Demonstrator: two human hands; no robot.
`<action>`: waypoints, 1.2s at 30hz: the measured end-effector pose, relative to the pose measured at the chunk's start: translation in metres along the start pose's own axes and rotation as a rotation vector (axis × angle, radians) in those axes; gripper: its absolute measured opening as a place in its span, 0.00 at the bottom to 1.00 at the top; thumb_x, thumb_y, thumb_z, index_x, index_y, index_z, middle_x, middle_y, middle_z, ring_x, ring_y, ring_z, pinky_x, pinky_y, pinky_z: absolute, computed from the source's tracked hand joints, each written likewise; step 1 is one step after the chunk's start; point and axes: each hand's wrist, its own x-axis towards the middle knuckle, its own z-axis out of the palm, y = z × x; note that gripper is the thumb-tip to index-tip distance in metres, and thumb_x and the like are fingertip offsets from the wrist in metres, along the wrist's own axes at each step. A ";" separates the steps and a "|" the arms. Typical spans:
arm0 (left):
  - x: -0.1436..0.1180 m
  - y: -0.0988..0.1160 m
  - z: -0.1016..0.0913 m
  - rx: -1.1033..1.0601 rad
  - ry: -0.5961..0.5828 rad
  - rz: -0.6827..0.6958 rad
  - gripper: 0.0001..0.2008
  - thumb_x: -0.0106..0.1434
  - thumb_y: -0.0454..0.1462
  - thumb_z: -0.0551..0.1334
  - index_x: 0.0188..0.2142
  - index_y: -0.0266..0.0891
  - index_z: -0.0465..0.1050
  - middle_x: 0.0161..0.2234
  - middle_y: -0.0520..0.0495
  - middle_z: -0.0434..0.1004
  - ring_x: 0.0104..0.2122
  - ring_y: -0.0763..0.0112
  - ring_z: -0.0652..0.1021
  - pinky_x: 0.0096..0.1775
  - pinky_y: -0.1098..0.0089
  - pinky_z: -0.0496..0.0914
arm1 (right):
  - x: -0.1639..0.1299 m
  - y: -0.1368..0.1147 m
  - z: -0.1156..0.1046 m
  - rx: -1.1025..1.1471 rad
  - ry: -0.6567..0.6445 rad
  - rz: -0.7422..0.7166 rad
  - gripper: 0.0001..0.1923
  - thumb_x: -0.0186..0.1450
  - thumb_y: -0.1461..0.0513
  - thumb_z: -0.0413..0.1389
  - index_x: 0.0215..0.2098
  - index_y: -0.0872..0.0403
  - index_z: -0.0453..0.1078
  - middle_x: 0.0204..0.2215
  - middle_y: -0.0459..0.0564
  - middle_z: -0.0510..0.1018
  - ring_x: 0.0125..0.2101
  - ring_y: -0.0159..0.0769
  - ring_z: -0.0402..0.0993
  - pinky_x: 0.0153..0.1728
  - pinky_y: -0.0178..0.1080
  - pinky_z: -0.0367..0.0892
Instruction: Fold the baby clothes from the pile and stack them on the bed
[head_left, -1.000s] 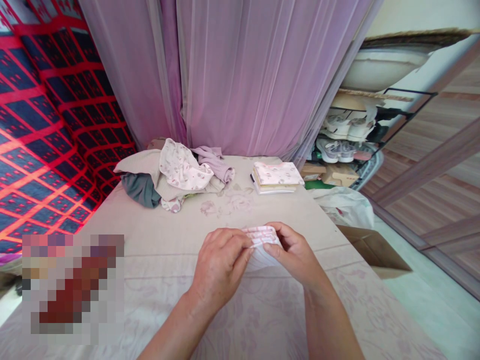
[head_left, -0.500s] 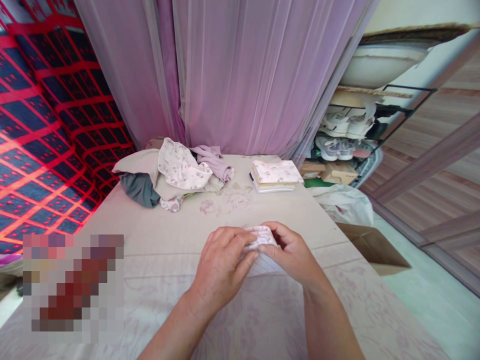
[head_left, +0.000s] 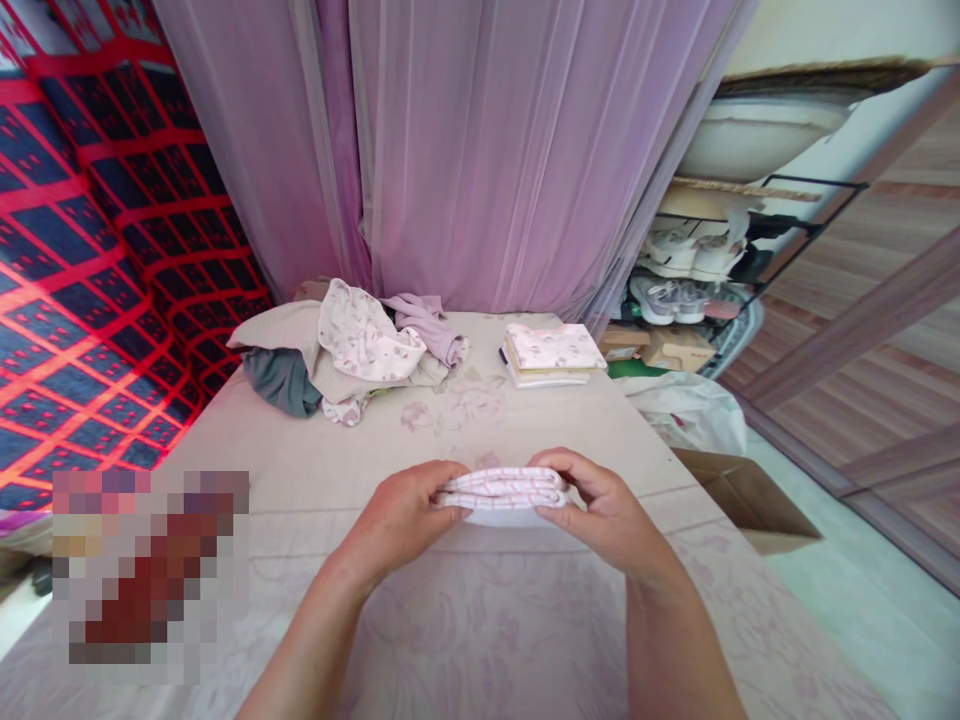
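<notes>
Pinching each end of a small folded pink-and-white cloth (head_left: pixel 504 494), my left hand (head_left: pixel 397 520) and right hand (head_left: pixel 604 510) held it flat just above the bed (head_left: pixel 465 620), keeping its layers together.

left hand (head_left: pixel 401 520) fingers pinched | right hand (head_left: pixel 604 510) fingers pinched | forearms converging

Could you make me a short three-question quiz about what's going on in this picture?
1. True or false: both hands grip the folded pink-striped cloth.
2. Which hand holds its left end: left hand or right hand?
3. What lies at the far right of the bed: A) folded stack, B) a loose pile?

Key: 1 true; 2 left hand; 3 A. The loose clothes pile lies far left.
</notes>
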 end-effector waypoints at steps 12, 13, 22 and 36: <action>0.007 -0.057 0.036 0.316 0.308 0.154 0.13 0.54 0.25 0.53 0.35 0.41 0.69 0.46 0.44 0.74 0.49 0.63 0.71 0.50 0.60 0.65 | -0.011 0.048 0.056 -0.520 0.027 -0.208 0.19 0.53 0.74 0.48 0.40 0.51 0.67 0.40 0.52 0.76 0.45 0.41 0.70 0.47 0.44 0.62; 0.003 -0.062 0.037 0.308 0.252 0.130 0.14 0.53 0.24 0.53 0.35 0.41 0.68 0.48 0.44 0.74 0.50 0.63 0.71 0.51 0.61 0.65 | -0.020 0.051 0.064 -0.537 -0.034 -0.199 0.20 0.52 0.74 0.48 0.39 0.51 0.67 0.40 0.51 0.76 0.45 0.41 0.69 0.47 0.44 0.62; 0.002 -0.061 0.021 0.245 0.267 -0.187 0.11 0.62 0.38 0.55 0.43 0.40 0.70 0.44 0.44 0.76 0.45 0.62 0.73 0.47 0.62 0.66 | -0.009 0.047 0.044 -0.446 -0.157 -0.081 0.09 0.60 0.64 0.52 0.38 0.50 0.70 0.38 0.48 0.78 0.41 0.37 0.73 0.46 0.41 0.62; 0.027 -0.052 0.021 0.283 -0.023 -0.487 0.21 0.57 0.47 0.59 0.46 0.38 0.70 0.44 0.41 0.77 0.43 0.58 0.76 0.41 0.66 0.66 | 0.042 0.074 0.025 -0.517 -0.247 0.591 0.10 0.56 0.60 0.57 0.34 0.55 0.75 0.33 0.49 0.79 0.34 0.37 0.73 0.29 0.33 0.59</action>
